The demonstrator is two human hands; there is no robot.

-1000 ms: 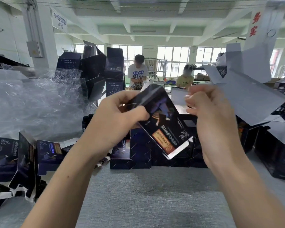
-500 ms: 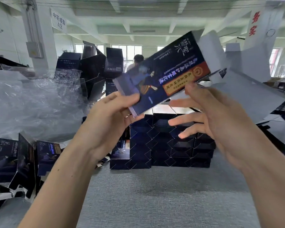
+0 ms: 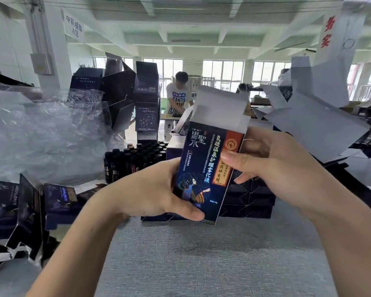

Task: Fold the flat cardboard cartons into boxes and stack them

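A: Okay, quick, where's the carton [image 3: 208, 168]?

B: Held up in front of the stack of folded boxes [image 3: 251, 200], off the counter [image 3: 201, 264]. It is upright, tipped slightly to the right, with the printed dark-blue face toward the camera. The white top flaps stand open.

A: Left grip [image 3: 154, 189]?

B: Bare hand, clamped on the carton's lower left edge. The thumb lies across the bottom of the front face and the fingers are hidden behind it.

A: Right grip [image 3: 276, 166]?

B: Also clamped on the carton, at its right edge. The thumb presses the front face by the red-and-gold label and the fingers curl round behind.

A: Is the carton squared out or flat?

B: Cannot tell, only the front face and the flaps show.

A: What else is near the stack?

B: Dark bottles [image 3: 135, 159] stand in a cluster just behind it to the left. Crumpled clear plastic wrap [image 3: 41, 133] is heaped further left of that. Flat printed cartons [image 3: 7, 202] lean well to the left of the stack, at the counter's edge. Opened white-sided cartons [image 3: 315, 129] pile up to the right of the stack and above it.

A: Anyone else?

B: A person in a white T-shirt [image 3: 178, 99] stands far behind the stack, by the windows.
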